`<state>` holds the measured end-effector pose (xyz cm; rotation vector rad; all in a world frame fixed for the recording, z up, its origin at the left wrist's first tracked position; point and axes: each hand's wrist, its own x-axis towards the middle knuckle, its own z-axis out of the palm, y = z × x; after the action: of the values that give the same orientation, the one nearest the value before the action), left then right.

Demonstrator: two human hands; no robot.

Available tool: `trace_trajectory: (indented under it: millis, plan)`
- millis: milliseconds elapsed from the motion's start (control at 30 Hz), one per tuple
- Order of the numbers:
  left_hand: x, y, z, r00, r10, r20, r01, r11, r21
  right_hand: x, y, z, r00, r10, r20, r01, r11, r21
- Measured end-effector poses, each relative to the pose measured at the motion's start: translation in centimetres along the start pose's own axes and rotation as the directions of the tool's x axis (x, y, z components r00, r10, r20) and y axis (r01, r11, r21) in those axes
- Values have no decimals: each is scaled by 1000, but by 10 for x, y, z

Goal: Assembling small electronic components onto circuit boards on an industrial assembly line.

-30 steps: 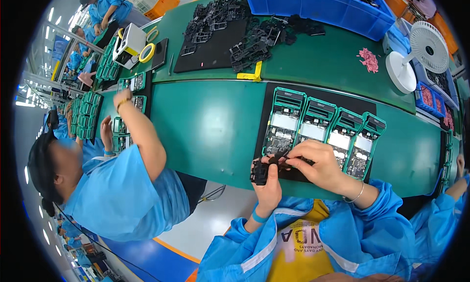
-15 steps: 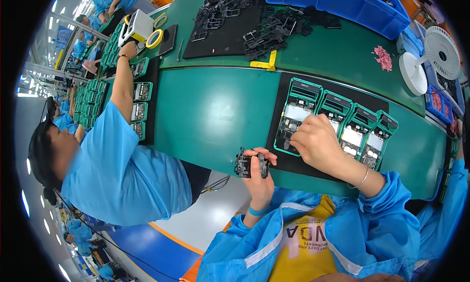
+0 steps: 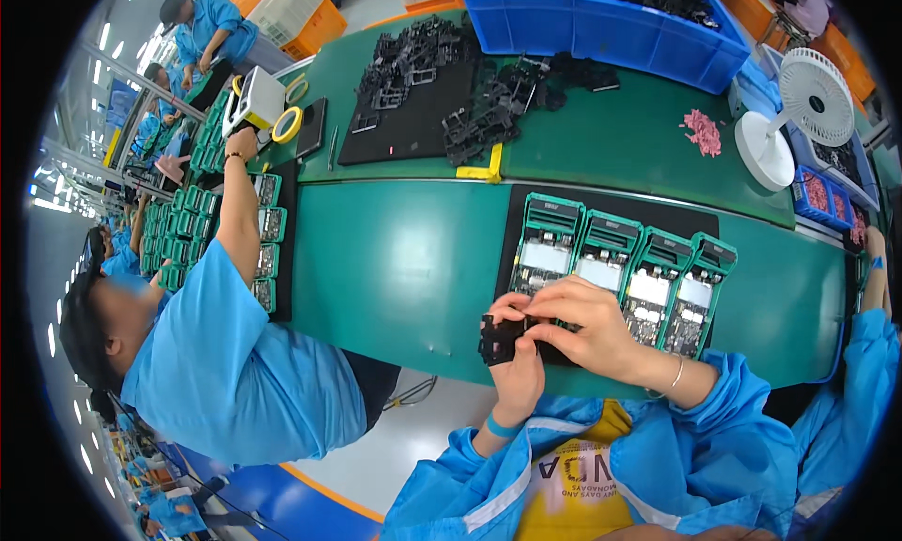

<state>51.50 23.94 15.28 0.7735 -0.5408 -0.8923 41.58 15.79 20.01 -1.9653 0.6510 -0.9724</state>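
Note:
My left hand [image 3: 515, 358] grips a small black plastic frame part [image 3: 498, 339] at the near edge of the green table [image 3: 404, 259]. My right hand [image 3: 583, 325] pinches the same part from the right, fingers closed on its top edge. Just beyond my hands lies a black mat [image 3: 695, 217] carrying a row of green-framed circuit assemblies [image 3: 625, 264], side by side.
A co-worker in a blue coat [image 3: 225, 362] sits to my left, one arm [image 3: 240, 203] stretched toward green assemblies [image 3: 268, 226]. Further back lie a pile of black frame parts [image 3: 442, 80], a blue bin [image 3: 611, 24], yellow tape rolls [image 3: 287, 125] and a white fan [image 3: 785, 118].
My right hand came back from the row of green assemblies and joined the left hand on the black part. The view shifted slightly.

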Motion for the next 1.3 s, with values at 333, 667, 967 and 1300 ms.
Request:
trace_trajectory:
  millis: [333,667,967,1300]
  plan:
    - [7,-8,18,977,-174,125,183,981,-64,0,-5,-21,986,-138,-90,122,979,-164]
    - [10,-12,20,961,-228,155,241,968,-71,-7,-4,-22,967,-243,-79,193,897,-397]
    - [12,1,15,891,-399,217,440,877,-192,-5,-3,-33,976,209,-61,-204,976,81]
    - [25,26,16,921,-327,213,194,857,478,-7,-2,-75,901,296,317,-383,886,262]
